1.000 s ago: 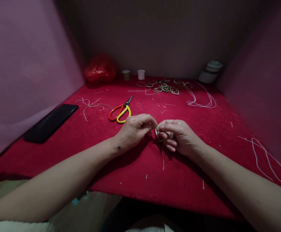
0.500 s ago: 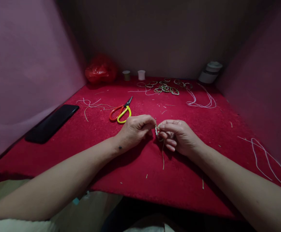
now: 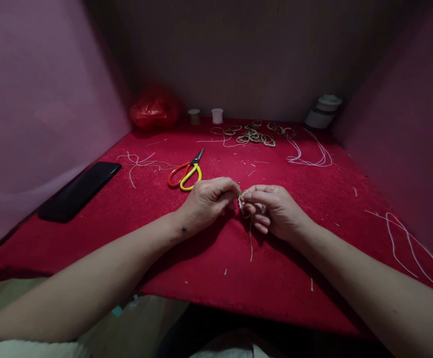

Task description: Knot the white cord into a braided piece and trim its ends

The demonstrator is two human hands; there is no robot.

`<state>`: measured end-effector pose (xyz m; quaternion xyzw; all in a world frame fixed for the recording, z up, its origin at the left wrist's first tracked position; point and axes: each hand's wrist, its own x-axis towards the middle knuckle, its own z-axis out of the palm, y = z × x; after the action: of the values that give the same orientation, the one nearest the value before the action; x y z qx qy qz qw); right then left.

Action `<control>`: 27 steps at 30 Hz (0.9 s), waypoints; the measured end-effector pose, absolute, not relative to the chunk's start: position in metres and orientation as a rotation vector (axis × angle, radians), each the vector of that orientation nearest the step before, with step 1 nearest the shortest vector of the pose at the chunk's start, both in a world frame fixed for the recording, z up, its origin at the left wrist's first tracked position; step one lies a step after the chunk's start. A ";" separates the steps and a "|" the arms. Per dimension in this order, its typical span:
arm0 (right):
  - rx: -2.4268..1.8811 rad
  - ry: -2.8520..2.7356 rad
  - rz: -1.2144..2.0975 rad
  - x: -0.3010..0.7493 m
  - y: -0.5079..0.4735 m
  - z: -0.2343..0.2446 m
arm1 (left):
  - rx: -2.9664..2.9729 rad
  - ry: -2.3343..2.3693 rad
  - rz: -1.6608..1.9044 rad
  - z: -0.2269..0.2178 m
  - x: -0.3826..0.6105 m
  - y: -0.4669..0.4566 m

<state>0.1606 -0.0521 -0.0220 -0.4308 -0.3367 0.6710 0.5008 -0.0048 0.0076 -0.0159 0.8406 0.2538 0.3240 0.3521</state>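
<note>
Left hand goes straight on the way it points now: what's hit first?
Left hand would first meet the braided cord, right at its tips, then likely the right hand. Exact contact and depth are unclear.

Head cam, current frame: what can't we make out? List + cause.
Head view:
- Knot detail on the braided cord: too small, partly covered by the right hand's fingertips.
- Left hand's lower fingers: behind the back of that hand.
- Red bag's contents: hidden by its plastic.
- White cord at right: cut off by the right edge.
</note>
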 end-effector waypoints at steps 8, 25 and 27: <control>-1.039 -0.806 1.573 0.158 -0.051 -0.023 | 2.006 0.647 0.816 -0.016 -0.002 0.005; -1.021 -0.847 1.522 0.155 -0.050 -0.025 | 1.824 0.772 0.794 -0.012 0.003 -0.004; -1.025 -0.852 1.522 0.155 -0.051 -0.024 | 1.833 0.783 0.781 -0.009 0.002 -0.003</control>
<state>0.1548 -0.0510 -0.0240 -0.4295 -0.3571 0.6377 0.5304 0.0025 -0.0032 -0.0088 0.7511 0.3210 0.3202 0.4798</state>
